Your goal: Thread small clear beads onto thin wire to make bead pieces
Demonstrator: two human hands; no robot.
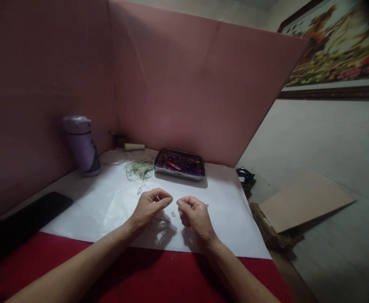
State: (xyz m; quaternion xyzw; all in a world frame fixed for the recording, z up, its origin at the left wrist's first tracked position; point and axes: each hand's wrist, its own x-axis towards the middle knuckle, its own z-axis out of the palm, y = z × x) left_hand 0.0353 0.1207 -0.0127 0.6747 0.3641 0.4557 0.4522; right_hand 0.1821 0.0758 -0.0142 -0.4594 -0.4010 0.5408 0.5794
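My left hand [151, 206] hovers over the white sheet [99, 210], thumb and fingertips pinched together. Facing it a short gap away, my right hand [195, 212] is closed in a pinch too. Whatever sits between either set of fingertips is too small to make out. Below and between the hands lies a little group of clear beads [173, 214]. More small clear pieces [140, 189] are scattered just beyond my left hand. Past them rests a loose tangle of green and pale threads [139, 169].
A metal tray [179, 174] of dark purple beads with a red tool stands at the back. To the left are a purple flask [83, 147] and a black flat object [42, 210]. A pale wooden roller-like piece [134, 147] lies behind. Pink panels [184, 84] wall the table; cardboard [307, 202] leans at right.
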